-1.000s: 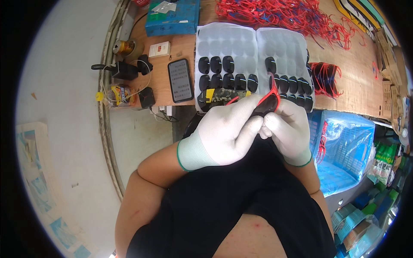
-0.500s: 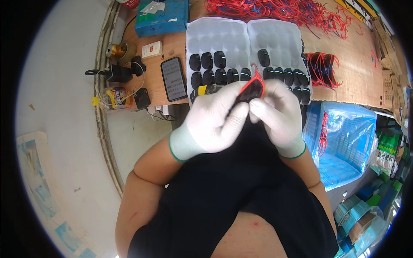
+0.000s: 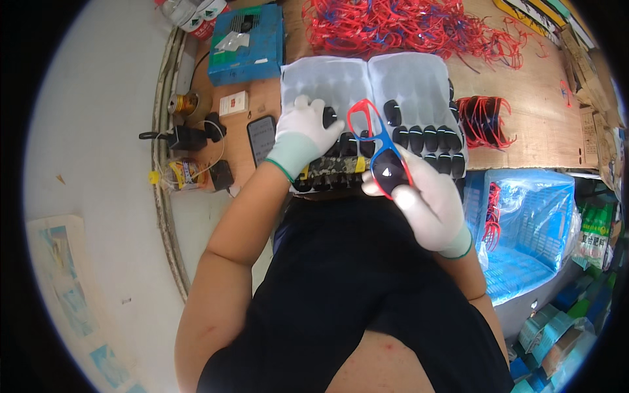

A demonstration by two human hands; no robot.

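Observation:
My right hand (image 3: 429,203), in a white glove, grips a red and blue glasses frame (image 3: 378,139) by its lower end. A dark lens (image 3: 390,169) sits in the rim near my fingers; through the other rim the white tray shows. My left hand (image 3: 305,128), also gloved, reaches over the white lens tray (image 3: 327,69). Its fingers are apart around a dark lens (image 3: 329,116) lying in the tray. Whether they touch that lens I cannot tell. My left hand hides part of the tray. Several more dark lenses (image 3: 430,137) lie in rows on the right half.
A pile of red and blue frames (image 3: 393,26) covers the far table. Stacked frames with dark lenses (image 3: 483,122) stand right of the tray. A blue plastic-lined crate (image 3: 524,236) is at the right. Left are a phone (image 3: 261,139), a can (image 3: 183,103) and a blue box (image 3: 246,52).
My left hand has let go of the glasses frame and moved forward and left to the lens tray. My right hand keeps the frame, now turned so both rims show.

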